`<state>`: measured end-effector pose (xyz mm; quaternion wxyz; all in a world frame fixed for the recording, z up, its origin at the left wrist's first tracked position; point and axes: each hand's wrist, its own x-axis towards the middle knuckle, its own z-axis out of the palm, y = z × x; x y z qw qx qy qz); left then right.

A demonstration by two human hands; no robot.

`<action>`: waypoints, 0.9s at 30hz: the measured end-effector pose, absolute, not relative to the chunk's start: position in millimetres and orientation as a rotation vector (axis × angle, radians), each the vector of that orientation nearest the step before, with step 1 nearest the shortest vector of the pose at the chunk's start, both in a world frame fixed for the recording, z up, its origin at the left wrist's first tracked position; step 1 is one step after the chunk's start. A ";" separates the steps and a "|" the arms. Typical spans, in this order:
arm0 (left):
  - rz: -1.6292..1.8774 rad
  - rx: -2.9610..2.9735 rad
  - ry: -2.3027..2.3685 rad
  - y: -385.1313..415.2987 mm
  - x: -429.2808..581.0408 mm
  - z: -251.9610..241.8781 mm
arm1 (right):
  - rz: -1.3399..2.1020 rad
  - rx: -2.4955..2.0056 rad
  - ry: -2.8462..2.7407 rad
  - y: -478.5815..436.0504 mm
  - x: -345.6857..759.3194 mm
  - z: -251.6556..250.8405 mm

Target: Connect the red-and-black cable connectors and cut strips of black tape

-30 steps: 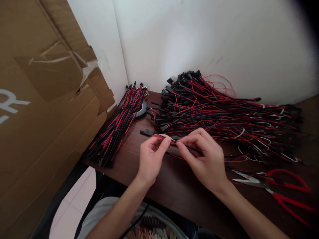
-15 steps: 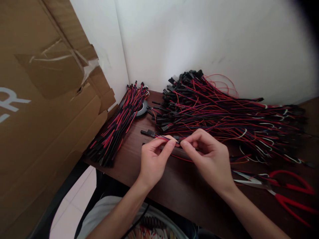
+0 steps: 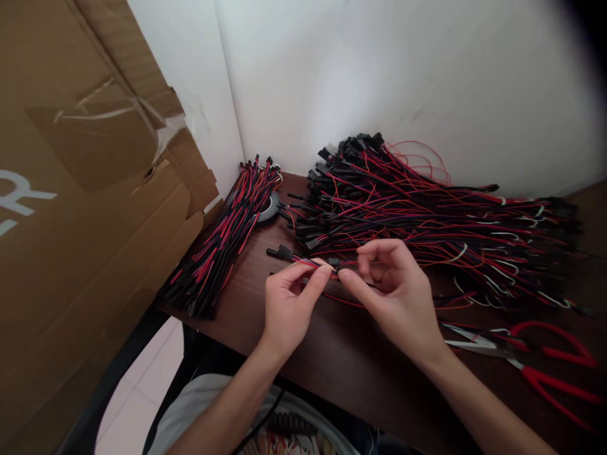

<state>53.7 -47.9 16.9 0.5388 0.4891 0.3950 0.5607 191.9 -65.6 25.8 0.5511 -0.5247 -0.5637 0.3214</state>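
My left hand (image 3: 291, 303) pinches a thin wire harness (image 3: 302, 260) between thumb and forefinger above the table. A black plug connector (image 3: 283, 253) sticks out to the left of that hand. A small black end piece (image 3: 334, 262) shows just past the left fingertips. My right hand (image 3: 396, 291) is beside this end, its thumb and forefinger apart. The thumb tip is close to the end piece; whether it touches cannot be made out. Red and dark wires (image 3: 341, 302) run below, partly hidden by the hands.
A large pile of wire harnesses (image 3: 403, 212) lies behind my hands. A smaller bundle (image 3: 222, 246) rests at left across a tape roll (image 3: 271, 208). Red-handled scissors (image 3: 512, 354) lie open at right. A cardboard box (image 3: 95, 208) stands at left, on the brown table's (image 3: 251, 316) side.
My right thumb and forefinger have parted from their pinch at the harness end, the forefinger lifting away. My left hand keeps its pinch, shifted very slightly left in view.
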 end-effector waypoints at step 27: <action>1.506 1.394 1.053 -45.8 50.7 7.5 | 0.046 -1.309 -1.892 -65.2 194.8 25.4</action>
